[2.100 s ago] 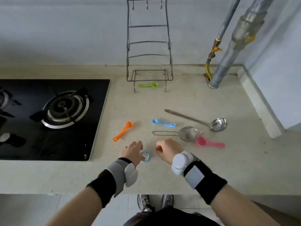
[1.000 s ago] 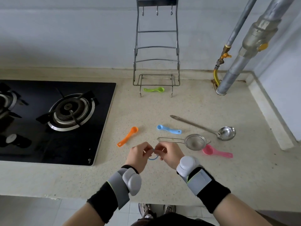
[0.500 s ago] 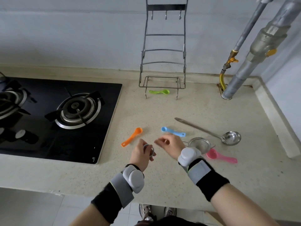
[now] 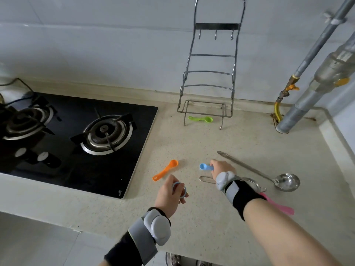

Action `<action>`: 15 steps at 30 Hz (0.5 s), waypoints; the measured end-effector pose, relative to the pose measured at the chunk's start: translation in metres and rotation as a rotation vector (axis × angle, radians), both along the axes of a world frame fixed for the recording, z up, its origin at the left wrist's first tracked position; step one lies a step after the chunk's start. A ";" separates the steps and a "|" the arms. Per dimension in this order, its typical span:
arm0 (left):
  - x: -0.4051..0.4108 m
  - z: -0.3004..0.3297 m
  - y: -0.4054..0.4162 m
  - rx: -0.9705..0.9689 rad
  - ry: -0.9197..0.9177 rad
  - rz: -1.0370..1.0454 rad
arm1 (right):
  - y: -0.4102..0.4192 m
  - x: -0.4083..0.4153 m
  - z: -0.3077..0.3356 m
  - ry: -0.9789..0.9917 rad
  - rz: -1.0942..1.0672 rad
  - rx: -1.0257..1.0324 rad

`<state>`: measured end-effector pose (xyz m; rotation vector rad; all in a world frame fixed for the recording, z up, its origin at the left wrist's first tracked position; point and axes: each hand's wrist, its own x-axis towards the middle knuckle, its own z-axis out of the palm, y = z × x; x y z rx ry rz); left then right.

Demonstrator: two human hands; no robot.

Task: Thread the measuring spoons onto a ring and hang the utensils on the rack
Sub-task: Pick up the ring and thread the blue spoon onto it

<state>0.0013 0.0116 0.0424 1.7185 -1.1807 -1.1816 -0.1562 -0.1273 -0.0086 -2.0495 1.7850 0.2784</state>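
My left hand (image 4: pixel 170 194) is closed around a pale blue ring (image 4: pixel 179 189) above the counter's front part. My right hand (image 4: pixel 221 168) pinches the handle of the blue measuring spoon (image 4: pixel 204 167), whose bowl points left. An orange spoon (image 4: pixel 165 170) lies just left of it. A green spoon (image 4: pixel 200 119) rests under the wire rack (image 4: pixel 211 81) at the back wall; the rack's three hooks are bare. My right forearm covers most of the small strainer (image 4: pixel 206 179) and the pink spoon (image 4: pixel 282 207). A steel ladle (image 4: pixel 269 174) lies to the right.
A black gas hob (image 4: pixel 76 139) with two burners fills the left of the beige counter (image 4: pixel 211 217). Grey pipes (image 4: pixel 311 89) with yellow valves stand in the back right corner. A raised ledge runs along the right edge.
Both hands lifted the ring from the counter; my left hand then kept it alone. My right hand reached forward and took hold of the blue spoon. The view shifted to the left and up.
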 end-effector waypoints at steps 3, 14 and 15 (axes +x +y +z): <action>0.000 0.002 -0.001 -0.029 0.024 0.036 | 0.000 0.007 0.008 -0.023 0.001 -0.038; -0.005 0.009 -0.018 -0.150 0.091 0.102 | 0.047 0.032 0.061 -1.171 -0.380 0.133; -0.006 0.010 -0.019 -0.155 0.091 0.097 | 0.049 0.030 0.063 -1.179 -0.379 0.098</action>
